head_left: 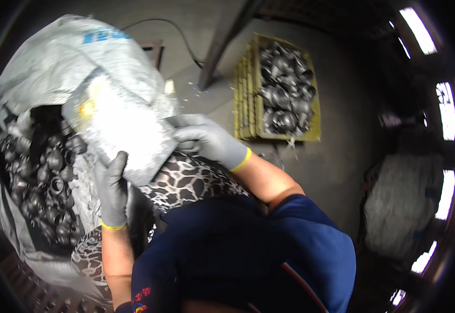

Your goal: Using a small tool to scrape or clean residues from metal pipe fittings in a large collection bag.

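Observation:
A flat, roughly rectangular silvery piece (133, 136) is held tilted over my lap. Its middle is washed out by glare, and a yellow-orange patch shows near its far left corner; the material is hard to make out. My left hand (112, 190), in a grey glove, grips its near edge with the thumb on top. At the right edge, my gloved right hand (204, 138) pinches it with bent fingers. Beside my left hand, a large white woven sack (128, 68) gapes, and dark rounded pipe fittings (45, 177) lie piled inside. The held piece covers part of the sack's opening.
A yellow crate (315, 122), at the top of a stack, is filled with dark metal fittings (285, 88) ahead to the right. Between sack and crate stands a dark post (217, 52), with a cable (178, 32) behind. A pale wrapped bundle (402, 206) sits far right.

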`<state>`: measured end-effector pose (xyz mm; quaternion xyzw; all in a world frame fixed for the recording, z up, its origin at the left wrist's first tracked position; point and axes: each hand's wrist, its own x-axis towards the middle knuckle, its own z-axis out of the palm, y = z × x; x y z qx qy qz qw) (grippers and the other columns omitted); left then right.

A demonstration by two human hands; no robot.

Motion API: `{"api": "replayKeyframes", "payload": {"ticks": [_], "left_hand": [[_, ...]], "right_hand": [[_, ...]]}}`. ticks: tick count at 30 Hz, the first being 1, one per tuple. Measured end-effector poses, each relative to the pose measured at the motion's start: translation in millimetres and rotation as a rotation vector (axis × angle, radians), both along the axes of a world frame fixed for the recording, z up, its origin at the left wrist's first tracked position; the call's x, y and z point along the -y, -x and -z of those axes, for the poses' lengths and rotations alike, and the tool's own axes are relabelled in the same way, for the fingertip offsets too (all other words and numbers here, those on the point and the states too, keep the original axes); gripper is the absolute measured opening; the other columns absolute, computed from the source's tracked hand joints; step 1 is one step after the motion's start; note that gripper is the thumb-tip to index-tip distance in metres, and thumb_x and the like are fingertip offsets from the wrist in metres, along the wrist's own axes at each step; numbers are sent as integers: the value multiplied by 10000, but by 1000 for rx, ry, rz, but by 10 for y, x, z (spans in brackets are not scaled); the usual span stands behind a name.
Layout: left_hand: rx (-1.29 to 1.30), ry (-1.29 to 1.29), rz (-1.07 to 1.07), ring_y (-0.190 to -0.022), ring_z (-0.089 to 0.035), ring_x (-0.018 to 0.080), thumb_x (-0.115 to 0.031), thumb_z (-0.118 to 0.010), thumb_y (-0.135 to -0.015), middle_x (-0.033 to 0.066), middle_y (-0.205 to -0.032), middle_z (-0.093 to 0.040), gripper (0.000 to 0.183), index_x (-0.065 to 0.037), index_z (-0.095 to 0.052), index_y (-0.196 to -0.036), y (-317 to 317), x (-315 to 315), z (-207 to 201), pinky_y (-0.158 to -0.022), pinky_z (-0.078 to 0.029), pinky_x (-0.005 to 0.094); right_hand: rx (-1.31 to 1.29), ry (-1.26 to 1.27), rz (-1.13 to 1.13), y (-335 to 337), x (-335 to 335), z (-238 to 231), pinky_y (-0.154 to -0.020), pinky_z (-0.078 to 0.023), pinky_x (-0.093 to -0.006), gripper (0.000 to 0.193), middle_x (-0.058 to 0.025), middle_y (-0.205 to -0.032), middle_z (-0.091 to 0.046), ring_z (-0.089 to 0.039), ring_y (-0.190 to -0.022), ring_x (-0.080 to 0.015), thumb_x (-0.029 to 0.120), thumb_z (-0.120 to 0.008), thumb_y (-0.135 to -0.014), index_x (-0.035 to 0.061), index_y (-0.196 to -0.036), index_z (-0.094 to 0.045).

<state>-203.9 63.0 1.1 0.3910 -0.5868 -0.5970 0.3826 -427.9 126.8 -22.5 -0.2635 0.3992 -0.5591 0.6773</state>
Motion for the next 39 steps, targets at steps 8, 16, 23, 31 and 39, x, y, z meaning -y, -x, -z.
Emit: {"api": "replayKeyframes", "payload": {"ticks": [8,16,23,31,39], "left_hand": [[12,-134,-188,-743,-585,116,-165,-521,-929,126,-1044,-656,421,55,-493,-1287,-830,287,-250,-683,-463,240],[14,-156,-483,-774,-567,98,-167,-492,-956,108,-1046,-633,413,49,-484,-1308,-1721,259,-267,-683,-450,216],[35,-136,-611,-820,-573,97,-174,-491,-950,107,-1070,-633,415,54,-487,-1297,-1955,301,-251,-733,-450,202],[-8,-304,-597,-1005,-591,154,-175,-467,-960,85,-1182,-584,405,-26,-475,-1336,-2500,409,-235,-886,-514,333],[-75,-358,-686,-758,-632,113,-115,-504,-946,95,-1005,-677,315,-18,-547,-1243,-2942,802,252,-594,-478,194]], "right_hand": [[-69,-96,207,713,644,614,-428,-242,-204,174,65,-599,-399,-334,-466,-45,53,-540,-868,68,-1037,-580],[-232,-180,143,826,1958,1281,-445,-295,-200,128,58,-678,-454,-380,-519,-45,39,-551,-872,106,-980,-568],[-680,-85,325,655,2441,2094,-536,-437,-223,110,-9,-806,-634,-560,-639,-84,48,-612,-845,31,-954,-603],[-594,-259,217,656,2253,1968,-481,-426,-243,67,-36,-739,-638,-546,-547,-103,47,-627,-832,15,-887,-607],[-726,-124,373,560,2751,1894,-436,-368,-221,167,-29,-712,-640,-520,-508,-80,26,-648,-819,-35,-973,-666]]}}
